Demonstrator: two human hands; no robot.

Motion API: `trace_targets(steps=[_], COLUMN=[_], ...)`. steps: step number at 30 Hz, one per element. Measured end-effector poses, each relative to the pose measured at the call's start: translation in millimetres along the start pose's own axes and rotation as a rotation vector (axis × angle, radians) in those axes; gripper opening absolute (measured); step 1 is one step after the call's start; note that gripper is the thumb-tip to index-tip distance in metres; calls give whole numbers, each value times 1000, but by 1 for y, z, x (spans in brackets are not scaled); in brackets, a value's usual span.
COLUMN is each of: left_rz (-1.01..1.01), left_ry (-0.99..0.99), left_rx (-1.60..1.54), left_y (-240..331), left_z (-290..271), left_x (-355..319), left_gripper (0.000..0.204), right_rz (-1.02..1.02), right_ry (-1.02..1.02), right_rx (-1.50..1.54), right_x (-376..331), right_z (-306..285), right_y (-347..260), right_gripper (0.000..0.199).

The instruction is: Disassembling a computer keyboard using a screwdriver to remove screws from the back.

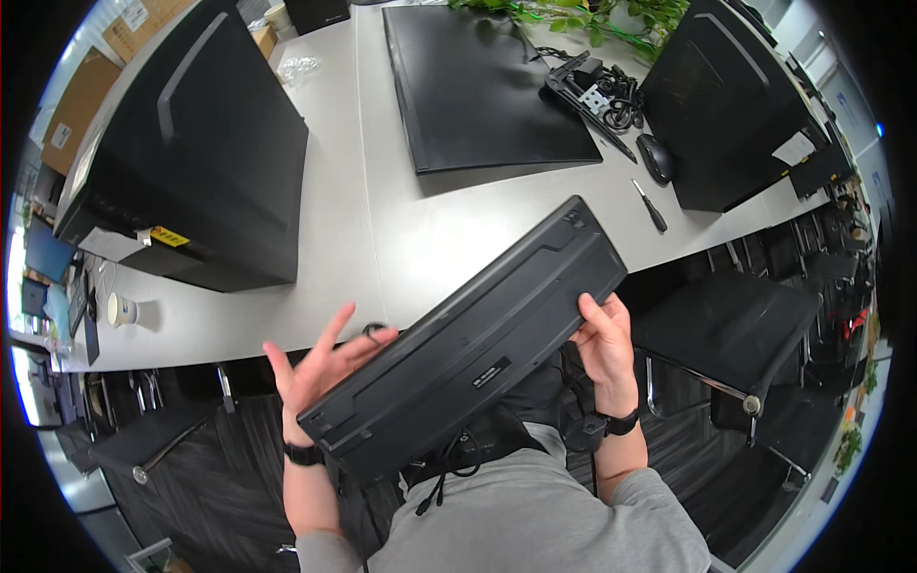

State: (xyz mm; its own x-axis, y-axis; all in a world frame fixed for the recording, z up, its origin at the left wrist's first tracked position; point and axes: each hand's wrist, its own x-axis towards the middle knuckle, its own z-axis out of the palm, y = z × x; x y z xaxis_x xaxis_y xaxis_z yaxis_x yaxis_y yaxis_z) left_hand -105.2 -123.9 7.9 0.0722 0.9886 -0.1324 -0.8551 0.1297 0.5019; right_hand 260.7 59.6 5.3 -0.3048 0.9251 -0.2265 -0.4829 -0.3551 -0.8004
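Note:
A black keyboard [468, 344] is held at a slant in front of my body, its underside with a small label toward me. My right hand [605, 346] grips its right end, thumb on the underside and fingers behind the edge. Beside the keyboard's left part is my left hand [320, 368], fingers spread; the lower palm is partly hidden by the keyboard. Close to the left fingertips shows a small dark loop of cable [373, 330]. More black cable [449, 468] hangs below the keyboard, against my grey shirt.
Black computer towers stand on the white table [330, 191] at left [210, 162] and right [735, 105]. Between them lie a black monitor [487, 91], a stand bracket with cables [592, 95], a mouse [655, 158] and a screwdriver [650, 205]. A paper cup [121, 309] stands left; chairs [726, 325] stand below.

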Motion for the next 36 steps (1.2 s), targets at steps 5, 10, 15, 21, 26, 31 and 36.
trace_targets(steps=[5, 10, 15, 21, 26, 31, 36], left_rz=[71, 88, 74, 87, 230, 334, 467], left_ry=[-73, -319, -226, 101, 348, 607, 713], left_rx=[629, 1008, 1663, 1956, 1947, 1813, 1823], left_y=[22, 67, 97, 65, 40, 19, 0], left_z=[29, 46, 58, 54, 32, 14, 20], left_x=[58, 89, 96, 87, 69, 65, 64], left_gripper=[134, 115, 98, 111, 108, 93, 78], right_rz=[-75, -59, -119, -88, -70, -286, -483], right_ry=[93, 150, 173, 205, 185, 368, 296], right_rx=[-2, 39, 4, -81, -262, -624, -828], right_x=[-1, 6, 15, 30, 31, 29, 31], right_z=[-16, -23, -9, 2, -15, -30, -19], right_y=[-8, -9, -3, 3, -28, -45, -31], right_gripper=[26, 26, 28, 32, 53, 36, 24])
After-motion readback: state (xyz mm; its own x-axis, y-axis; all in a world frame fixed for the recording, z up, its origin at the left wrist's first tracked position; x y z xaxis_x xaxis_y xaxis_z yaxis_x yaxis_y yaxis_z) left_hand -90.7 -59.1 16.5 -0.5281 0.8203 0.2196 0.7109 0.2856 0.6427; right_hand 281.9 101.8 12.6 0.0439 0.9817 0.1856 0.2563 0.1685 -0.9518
